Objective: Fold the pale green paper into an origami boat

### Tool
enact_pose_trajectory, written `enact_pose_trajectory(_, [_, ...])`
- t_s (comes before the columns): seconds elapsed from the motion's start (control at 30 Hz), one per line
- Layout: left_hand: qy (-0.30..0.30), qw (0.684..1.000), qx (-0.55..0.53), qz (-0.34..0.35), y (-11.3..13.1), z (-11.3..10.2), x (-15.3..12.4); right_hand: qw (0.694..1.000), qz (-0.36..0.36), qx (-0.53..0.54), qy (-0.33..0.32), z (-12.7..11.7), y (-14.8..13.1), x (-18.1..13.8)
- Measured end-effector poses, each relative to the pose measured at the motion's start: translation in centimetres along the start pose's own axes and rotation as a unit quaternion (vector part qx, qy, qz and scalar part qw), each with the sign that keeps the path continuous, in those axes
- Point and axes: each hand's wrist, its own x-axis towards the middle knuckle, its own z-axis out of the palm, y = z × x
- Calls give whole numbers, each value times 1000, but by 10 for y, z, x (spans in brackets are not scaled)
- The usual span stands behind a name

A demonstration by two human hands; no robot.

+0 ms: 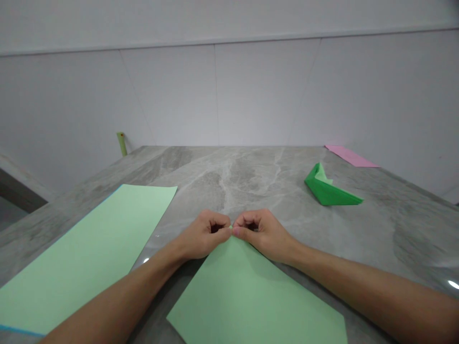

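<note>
A light green sheet of paper (pixel 254 296) lies in front of me, one corner pointing away and its near part cut off by the bottom of the view. At that far corner my left hand (pixel 210 234) pinches the paper between thumb and curled fingers. My right hand (pixel 261 234) pinches the same corner from the other side, the two thumb tips almost touching. The very tip of the corner is mostly hidden by the fingers.
More light green paper (pixel 96 248) with blue edges lies at the left. A folded green paper boat (pixel 330 191) sits at the right on the grey marbled table (pixel 236 177). Pink paper (pixel 353 156) is at the far right edge, near the white wall (pixel 258 95).
</note>
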Motion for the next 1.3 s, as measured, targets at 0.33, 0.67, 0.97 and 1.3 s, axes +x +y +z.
enact_pose_trajectory(0.33, [-5,1000,-15,21,-2,4,4,1000,2,-13,-22,1,0,1])
enact_pose_trajectory(0.67, [78,997,-9,19,-1,1,7,999,-7,-24,-27,-9,-5,7])
enact_pose_trajectory(0.97, [100,994,10,30,0,-5,6,996,-2,-63,-59,-24,-11,11])
enact_pose_trajectory(1.3, [243,966,-73,58,-12,-27,2,961,-49,-266,-52,-70,-13,20])
